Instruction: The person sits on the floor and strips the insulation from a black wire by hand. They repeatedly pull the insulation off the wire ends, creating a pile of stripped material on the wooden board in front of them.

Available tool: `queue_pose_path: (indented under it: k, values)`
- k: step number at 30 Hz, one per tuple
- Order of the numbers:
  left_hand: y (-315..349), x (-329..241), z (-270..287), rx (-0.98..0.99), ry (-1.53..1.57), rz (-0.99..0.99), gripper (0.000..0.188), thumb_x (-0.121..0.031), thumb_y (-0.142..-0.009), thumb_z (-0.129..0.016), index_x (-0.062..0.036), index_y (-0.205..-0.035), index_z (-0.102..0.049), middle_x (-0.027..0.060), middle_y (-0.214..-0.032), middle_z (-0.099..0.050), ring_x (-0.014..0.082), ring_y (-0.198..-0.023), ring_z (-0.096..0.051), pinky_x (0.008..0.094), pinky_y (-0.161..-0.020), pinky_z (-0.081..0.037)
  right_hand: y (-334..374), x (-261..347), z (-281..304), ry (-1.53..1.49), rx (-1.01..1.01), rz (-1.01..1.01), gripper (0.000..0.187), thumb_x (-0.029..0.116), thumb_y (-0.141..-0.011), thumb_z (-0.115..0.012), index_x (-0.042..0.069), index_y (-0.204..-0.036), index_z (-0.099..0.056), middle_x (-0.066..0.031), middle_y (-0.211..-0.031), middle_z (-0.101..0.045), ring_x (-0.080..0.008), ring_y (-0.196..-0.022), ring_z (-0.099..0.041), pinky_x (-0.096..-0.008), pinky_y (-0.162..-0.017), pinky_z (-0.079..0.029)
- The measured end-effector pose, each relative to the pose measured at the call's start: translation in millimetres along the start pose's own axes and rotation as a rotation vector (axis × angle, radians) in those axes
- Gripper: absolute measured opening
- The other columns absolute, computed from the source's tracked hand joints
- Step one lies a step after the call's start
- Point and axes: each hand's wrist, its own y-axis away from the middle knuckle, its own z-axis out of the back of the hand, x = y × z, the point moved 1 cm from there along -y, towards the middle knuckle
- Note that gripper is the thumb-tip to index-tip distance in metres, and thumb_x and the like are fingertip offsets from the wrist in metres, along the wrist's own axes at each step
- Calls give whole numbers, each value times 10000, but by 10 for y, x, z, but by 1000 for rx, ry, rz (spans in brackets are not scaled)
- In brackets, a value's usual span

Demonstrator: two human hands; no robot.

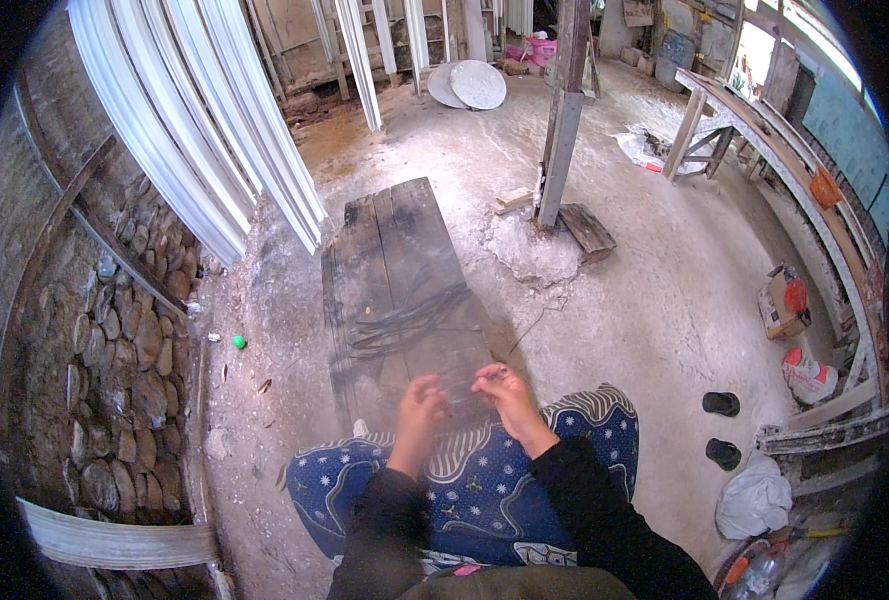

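My left hand (422,408) is raised above my lap, its fingers curled and smeared by motion, so its grip does not show clearly. Close to its right, my right hand (510,398) has thumb and fingers pinched together around something thin and too small to name. A faint line seems to run between the two hands. Just beyond them, a loose bundle of thin black strands (405,325), like wire or cord, lies across a dark wooden board (390,240) on the floor. A blue patterned cloth (475,500) covers my legs beneath both hands.
Long white mouldings (195,120) lean at the left beside a stone wall (130,400). A post (562,130) stands beyond the board at the right. Black sandals (722,404), a white sack (755,497) and a wooden bench (765,130) are on the right. A green ball (239,342) lies left.
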Motion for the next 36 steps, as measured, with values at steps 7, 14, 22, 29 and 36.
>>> queue_pose_path:
  k: [7, 14, 22, 29, 36]
  values:
    - [-160, 155, 182, -108, -80, -33, 214, -24, -770, -540, -59, -965, -459, 35, -830, -533, 130, -739, -556, 274, -630, -490, 48, 181, -40, -247, 179, 23, 231, 89, -816, -525, 1, -1030, -528, -74, -854, -599, -149, -824, -570, -273, -765, -447]
    - [-112, 104, 123, -30, -81, -95, 332, -4, -735, -606, -46, -1032, -462, 13, -738, -568, 98, -667, -555, 211, -613, -456, 42, 244, 6, 384, 117, 55, 217, 81, -783, -575, -8, -977, -541, -64, -737, -607, -149, -673, -591, -253, -576, -471]
    - [105, -67, -95, 355, -131, 57, 330, -9, -693, -654, -34, -996, -526, -20, -722, -564, 43, -650, -511, 184, -616, -402, 3, 265, 10, 974, -287, 225, 183, 35, -692, -575, 72, -869, -548, -74, -600, -497, -216, -542, -521, -295, -536, -420]
    - [-82, 64, 69, -53, -290, -270, 124, 23, -699, -605, -55, -769, -538, -16, -706, -543, 49, -613, -482, 183, -594, -393, -49, 147, 131, 941, -227, 463, 68, 87, -654, -661, 77, -714, -630, -65, -887, -515, -180, -862, -492, -259, -727, -384]
    - [-226, 119, 280, -291, -511, -395, 102, -49, -703, -595, -2, -793, -588, 54, -738, -600, 123, -656, -555, 252, -606, -434, 43, 191, 41, 289, 413, -103, 162, 135, -713, -653, 34, -838, -633, -42, -992, -523, -145, -957, -475, -272, -832, -356]
